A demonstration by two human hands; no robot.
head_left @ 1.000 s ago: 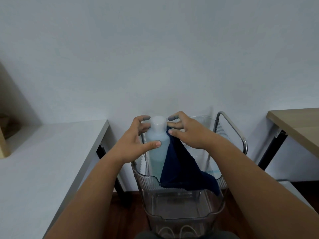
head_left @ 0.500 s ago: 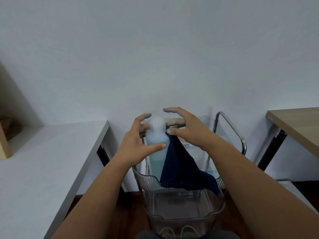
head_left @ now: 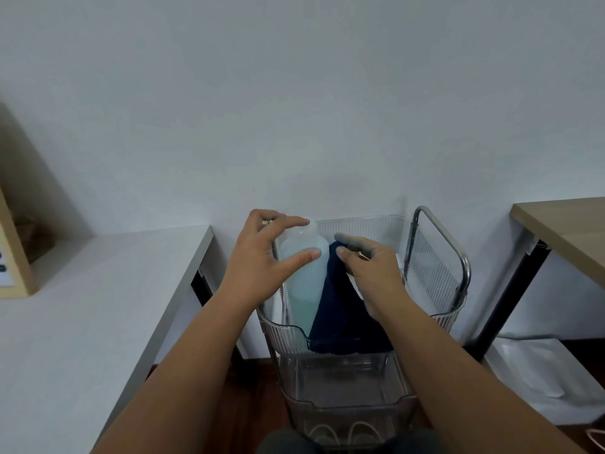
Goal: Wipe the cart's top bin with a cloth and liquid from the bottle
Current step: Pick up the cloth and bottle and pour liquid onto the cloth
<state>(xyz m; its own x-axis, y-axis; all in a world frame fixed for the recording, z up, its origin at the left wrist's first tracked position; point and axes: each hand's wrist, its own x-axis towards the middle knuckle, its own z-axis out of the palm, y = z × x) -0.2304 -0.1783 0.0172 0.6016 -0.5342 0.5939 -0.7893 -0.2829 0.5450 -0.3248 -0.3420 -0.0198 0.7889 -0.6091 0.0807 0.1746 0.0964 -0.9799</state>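
A translucent bottle of pale blue liquid stands in the cart's clear top bin, at its left side. My left hand grips the bottle's shoulder, thumb on the front and forefinger reaching over its white top. A dark blue cloth hangs beside the bottle and drapes over the bin's front rim. My right hand pinches the cloth's upper end between thumb and fingers, just right of the bottle. Something white shows under that hand; I cannot tell what it is.
The cart has a metal handle on its right and a clear lower bin. A white table stands close on the left, with a wooden frame at its far end. A wooden table is on the right, a white bag below it.
My right hand has left the bottle's top and moved down and right with the cloth. My left forefinger has slid up over the bottle's top.
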